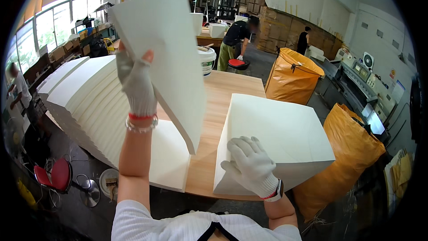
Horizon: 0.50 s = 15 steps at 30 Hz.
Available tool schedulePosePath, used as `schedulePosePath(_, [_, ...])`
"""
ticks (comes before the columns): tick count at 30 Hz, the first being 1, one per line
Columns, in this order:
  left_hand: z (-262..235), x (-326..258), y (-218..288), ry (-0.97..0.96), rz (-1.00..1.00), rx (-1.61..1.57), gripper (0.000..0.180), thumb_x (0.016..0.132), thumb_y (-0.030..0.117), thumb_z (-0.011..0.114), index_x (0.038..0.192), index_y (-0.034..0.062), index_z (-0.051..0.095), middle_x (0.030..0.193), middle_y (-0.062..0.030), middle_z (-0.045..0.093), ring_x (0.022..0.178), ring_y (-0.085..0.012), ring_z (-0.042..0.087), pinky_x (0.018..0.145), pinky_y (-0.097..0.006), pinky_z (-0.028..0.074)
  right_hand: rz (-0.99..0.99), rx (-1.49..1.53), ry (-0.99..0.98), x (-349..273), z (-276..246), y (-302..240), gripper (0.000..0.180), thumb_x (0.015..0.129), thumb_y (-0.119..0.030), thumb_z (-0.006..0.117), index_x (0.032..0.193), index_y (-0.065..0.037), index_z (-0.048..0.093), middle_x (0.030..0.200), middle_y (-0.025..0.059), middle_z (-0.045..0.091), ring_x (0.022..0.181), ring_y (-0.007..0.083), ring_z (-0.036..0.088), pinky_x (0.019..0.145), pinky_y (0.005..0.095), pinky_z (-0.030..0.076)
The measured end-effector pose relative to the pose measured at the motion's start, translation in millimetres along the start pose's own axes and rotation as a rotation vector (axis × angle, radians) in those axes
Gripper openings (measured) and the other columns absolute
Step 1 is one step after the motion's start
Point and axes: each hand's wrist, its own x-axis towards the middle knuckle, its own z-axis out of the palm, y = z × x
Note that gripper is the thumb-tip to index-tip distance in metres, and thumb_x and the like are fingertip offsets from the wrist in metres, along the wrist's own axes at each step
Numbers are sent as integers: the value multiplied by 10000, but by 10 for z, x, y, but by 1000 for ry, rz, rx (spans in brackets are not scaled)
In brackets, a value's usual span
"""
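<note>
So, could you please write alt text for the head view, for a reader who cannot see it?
A person's gloved left hand lifts a thick sheaf of white paper upright above a wooden table, while the gloved right hand presses on a paper stack. A fanned paper pile lies left; orange sacks stand right.

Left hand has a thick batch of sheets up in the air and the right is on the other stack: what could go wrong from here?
1. The left hand grips the raised batch of white sheets by one edge only; it may sag or fan out and slip.
2. The right hand presses the paper stack near the wooden table edge; a push could slide sheets off.
3. The fanned stack at left already leans and could spill.
</note>
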Motion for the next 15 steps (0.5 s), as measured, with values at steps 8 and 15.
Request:
schedulePosePath(8, [-440,-1194,27,-60,380,520,622,892,46,701,1438,-22,411,1224,-109,596,1069,-196,597,936,-340,493,194,519,350,168,1208,-679,792,832,-179,794,1464,58,379,1395,296,523,1269,433,551,1058,446,462])
schedulePosePath(15, [-561,-1657,-380,-331,443,839,626,839,-73,623,1432,53,464,1407,-274,511,1230,-383,574,979,-471,506,668,1514,172,-735,3352,-345,700,920,-137,685,1514,-15,336,1246,206,618,1140,255,610,965,377,482])
